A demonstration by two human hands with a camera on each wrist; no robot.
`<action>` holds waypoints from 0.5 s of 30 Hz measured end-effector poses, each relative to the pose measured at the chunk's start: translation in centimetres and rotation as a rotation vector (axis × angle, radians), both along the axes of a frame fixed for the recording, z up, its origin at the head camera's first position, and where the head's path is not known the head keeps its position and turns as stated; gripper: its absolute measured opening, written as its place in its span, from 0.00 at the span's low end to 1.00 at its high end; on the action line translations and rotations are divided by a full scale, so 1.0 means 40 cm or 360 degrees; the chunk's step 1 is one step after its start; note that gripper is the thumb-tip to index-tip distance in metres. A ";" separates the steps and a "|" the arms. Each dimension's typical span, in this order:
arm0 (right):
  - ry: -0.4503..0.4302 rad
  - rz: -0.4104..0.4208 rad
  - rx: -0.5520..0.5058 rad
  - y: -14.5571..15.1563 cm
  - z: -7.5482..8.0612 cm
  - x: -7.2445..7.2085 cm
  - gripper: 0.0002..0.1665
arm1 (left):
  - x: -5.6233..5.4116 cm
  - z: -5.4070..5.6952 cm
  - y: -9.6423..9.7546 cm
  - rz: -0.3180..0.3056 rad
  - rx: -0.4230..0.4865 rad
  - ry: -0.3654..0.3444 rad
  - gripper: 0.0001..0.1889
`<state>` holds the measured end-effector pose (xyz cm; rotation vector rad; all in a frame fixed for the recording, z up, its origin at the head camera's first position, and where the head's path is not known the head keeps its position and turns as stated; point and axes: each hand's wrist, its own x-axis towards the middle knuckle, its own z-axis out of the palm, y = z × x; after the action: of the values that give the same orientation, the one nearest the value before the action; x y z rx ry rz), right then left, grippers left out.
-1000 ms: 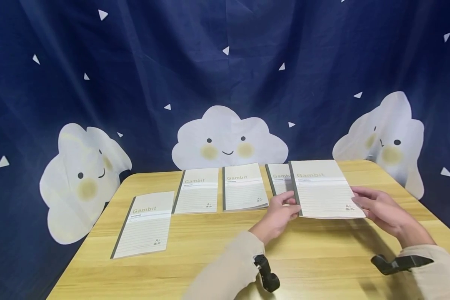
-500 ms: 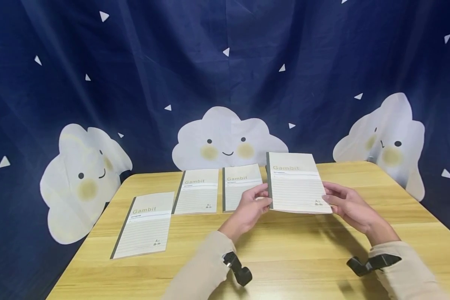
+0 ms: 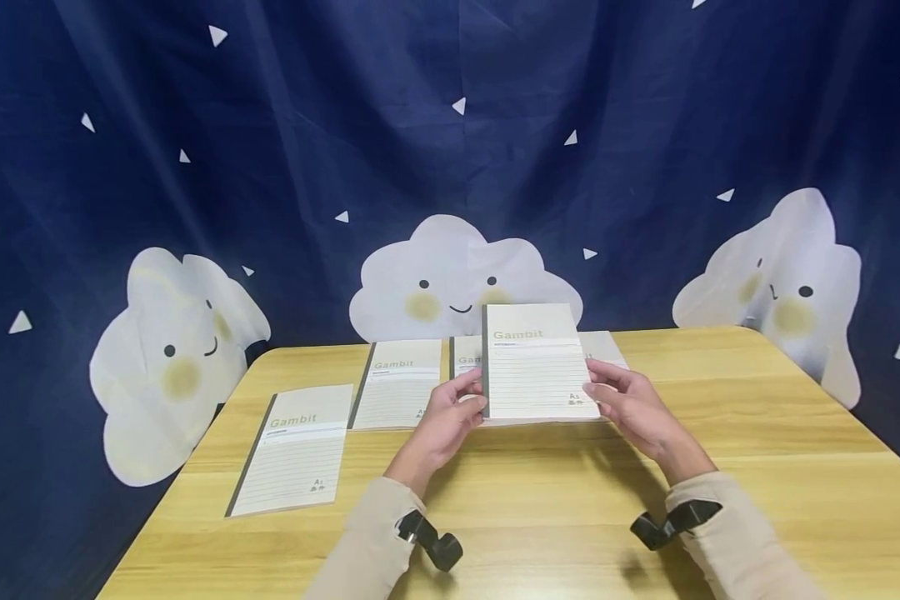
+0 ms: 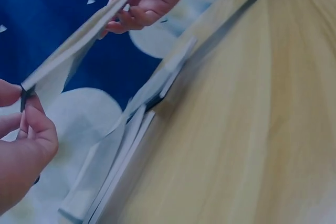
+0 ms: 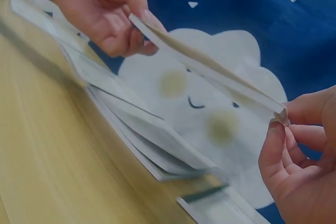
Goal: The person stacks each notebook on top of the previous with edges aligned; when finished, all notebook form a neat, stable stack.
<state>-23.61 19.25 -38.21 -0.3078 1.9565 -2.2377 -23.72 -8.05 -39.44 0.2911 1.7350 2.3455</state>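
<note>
In the head view a white notebook (image 3: 532, 367) with a dark spine and "Gambit" on its cover is held up between both hands, its cover facing me. My left hand (image 3: 438, 425) pinches its spine edge between thumb and fingers. On the opposite edge, near the lower corner, my right hand (image 3: 637, 412) pinches it too. Both wrist views show the held notebook (image 4: 79, 45) raised above the notebooks on the table. Behind it, a third-in-row notebook (image 3: 465, 354) and another notebook (image 3: 606, 346) peek out, mostly covered by it and my hands.
On the wooden table (image 3: 540, 517) a similar notebook (image 3: 292, 450) lies tilted at the front left. Another notebook (image 3: 397, 379) lies behind it, to the right. A dark blue curtain (image 3: 390, 125) with cloud faces hangs behind the table's far edge.
Both hands have carried the held notebook leftward, from the right of the row to in front of the row's middle. The notebooks on the table stay put.
</note>
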 end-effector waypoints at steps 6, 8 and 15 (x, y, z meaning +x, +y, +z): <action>-0.0064 -0.0116 -0.0081 -0.057 -0.015 -0.017 0.34 | -0.007 -0.005 -0.036 0.0087 -0.0025 -0.0004 0.32; -0.0056 -0.0144 -0.0103 -0.075 -0.019 -0.022 0.33 | -0.010 -0.009 -0.045 0.0126 -0.0025 -0.0012 0.32; -0.0116 -0.0276 -0.0103 -0.124 -0.031 -0.039 0.31 | -0.021 -0.030 -0.066 0.0227 -0.0052 -0.0029 0.27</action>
<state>-25.15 14.31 -39.44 -0.0650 1.9447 -2.3844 -24.57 -10.71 -40.62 0.1446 1.8402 2.4056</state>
